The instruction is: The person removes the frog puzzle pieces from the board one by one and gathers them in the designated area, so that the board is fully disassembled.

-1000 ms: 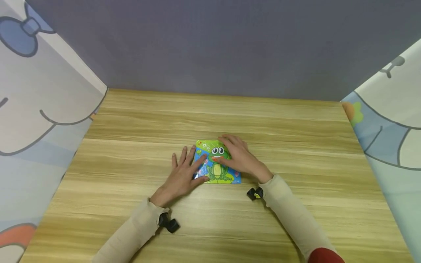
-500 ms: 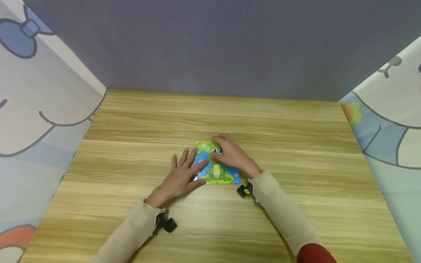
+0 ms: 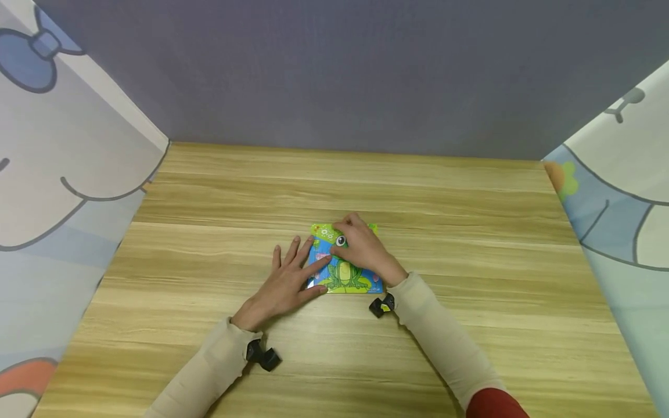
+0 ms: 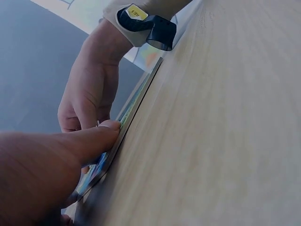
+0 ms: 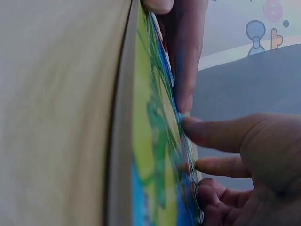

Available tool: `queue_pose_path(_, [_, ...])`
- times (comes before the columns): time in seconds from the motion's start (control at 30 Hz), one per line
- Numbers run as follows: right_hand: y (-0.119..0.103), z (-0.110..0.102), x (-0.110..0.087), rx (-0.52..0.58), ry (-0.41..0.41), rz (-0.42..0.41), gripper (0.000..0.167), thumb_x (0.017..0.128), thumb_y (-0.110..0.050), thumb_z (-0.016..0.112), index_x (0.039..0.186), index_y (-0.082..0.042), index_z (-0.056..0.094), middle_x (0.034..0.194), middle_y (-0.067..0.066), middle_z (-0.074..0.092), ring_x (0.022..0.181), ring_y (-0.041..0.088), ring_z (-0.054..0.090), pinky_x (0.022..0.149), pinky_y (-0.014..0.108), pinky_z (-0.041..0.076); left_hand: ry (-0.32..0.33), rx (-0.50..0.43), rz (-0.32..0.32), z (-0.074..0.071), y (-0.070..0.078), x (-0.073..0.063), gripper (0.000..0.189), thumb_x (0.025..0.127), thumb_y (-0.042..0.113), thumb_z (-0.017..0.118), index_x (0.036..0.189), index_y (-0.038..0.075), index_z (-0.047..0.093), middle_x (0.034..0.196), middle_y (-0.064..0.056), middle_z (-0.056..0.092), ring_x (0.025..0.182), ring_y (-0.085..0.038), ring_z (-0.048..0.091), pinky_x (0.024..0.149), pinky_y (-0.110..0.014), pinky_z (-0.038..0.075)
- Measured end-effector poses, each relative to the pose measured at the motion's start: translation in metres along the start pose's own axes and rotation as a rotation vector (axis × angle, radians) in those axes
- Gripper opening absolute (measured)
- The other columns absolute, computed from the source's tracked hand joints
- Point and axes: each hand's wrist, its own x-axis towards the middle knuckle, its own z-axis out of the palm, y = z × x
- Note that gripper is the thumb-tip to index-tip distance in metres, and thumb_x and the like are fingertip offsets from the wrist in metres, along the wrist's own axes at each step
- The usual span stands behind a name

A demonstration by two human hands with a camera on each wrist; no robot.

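Observation:
A square jigsaw puzzle (image 3: 345,285) with a green frog on blue and green lies flat on the wooden table. My left hand (image 3: 279,287) rests at its left side with fingers spread, index finger and thumb reaching onto the picture. With bent fingers and thumb, my right hand (image 3: 360,242) pinches at the frog's head, one eye showing between them. The hand covers the other eye and part of the body. In the right wrist view the right thumb (image 5: 211,133) touches the surface of the puzzle (image 5: 143,155). Its thin edge shows along the board (image 4: 141,96) in the left wrist view.
The wooden table (image 3: 470,220) extends around the puzzle on all sides. A grey panel (image 3: 355,75) stands behind it, and cartoon-printed walls (image 3: 94,139) flank both sides. A black wrist camera (image 3: 263,355) is strapped to the left sleeve, another (image 3: 381,306) to the right.
My right hand has shifted left across the frog's head, its fingers drawing closer together, and now hides one eye. The left hand has barely moved, and the puzzle stays in place.

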Motion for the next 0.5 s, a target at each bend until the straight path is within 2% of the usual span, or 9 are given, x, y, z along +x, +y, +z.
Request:
queue_pose_path(0.27, [-0.0049, 0.0033, 0.0044, -0.030, 0.021, 0.032, 0.052, 0.087, -0.027, 0.079, 0.132, -0.005, 0.063, 0.136, 0.017, 0.053, 0.118, 0.032, 0.059, 0.097, 0.047, 0.053, -0.005, 0.000, -0.008, -0.0012, -0.0001, -0.0008, 0.064, 0.097, 0.049, 0.059, 0.154, 0.027, 0.041, 0.170, -0.017, 0.010, 0.157, -0.044, 0.001, 0.114, -0.078, 0.001])
queue_pose_path(0.5, [-0.0059, 0.0012, 0.0103, -0.026, -0.021, 0.076, 0.052, 0.086, -0.026, 0.081, 0.129, -0.005, 0.063, 0.138, 0.016, 0.051, 0.123, 0.033, 0.056, 0.102, 0.048, 0.050, -0.015, 0.005, -0.009, -0.0009, 0.0002, 0.0000, 0.063, 0.098, 0.050, 0.058, 0.154, 0.028, 0.040, 0.170, -0.016, 0.009, 0.157, -0.044, 0.000, 0.115, -0.078, 0.001])
